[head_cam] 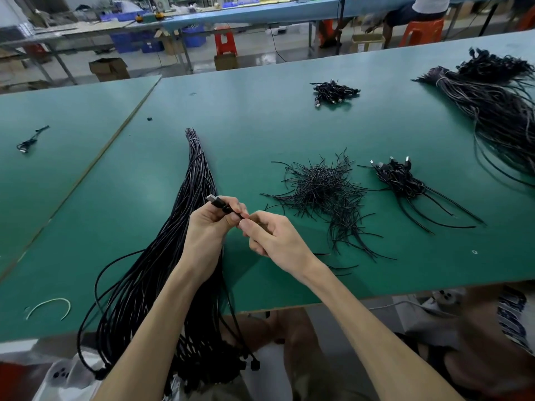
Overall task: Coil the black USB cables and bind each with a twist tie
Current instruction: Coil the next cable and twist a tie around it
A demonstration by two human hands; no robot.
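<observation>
USB cable (215,201) is being held up just above the green worktop (246,125), over the near part of the long black bundle (188,180) that is lying fanned toward the person and spilling off the front edge. The left hand (210,230) is gripping it right behind the metal plug, fingers (231,206) curled round the moulded boot so that the plug is sticking out up and to the left. The right hand (278,244) is pinching the cord just beside the left one, thumb and forefinger closed on it, the other fingers curled in. Where the rest of this cord is running I cannot tell, as the hands and the bundle are hiding it. Judging by its looks, the cord is going to behave as a light, limp, slightly springy thing: it is bending easily but probably wanting to uncoil once released, and its smooth jacket is likely sliding readily through a loose pinch. The plug boot is offering the one stiff, thick place, so it is making the best anchor, while the other hand is doing better feeding the soft cord close by rather than far down. The pile of twist ties (321,183) is lying near on the right, thin wiry pieces in a tangle, so lifting just one is likely calling for a fingertip pinch at a free end.
</observation>
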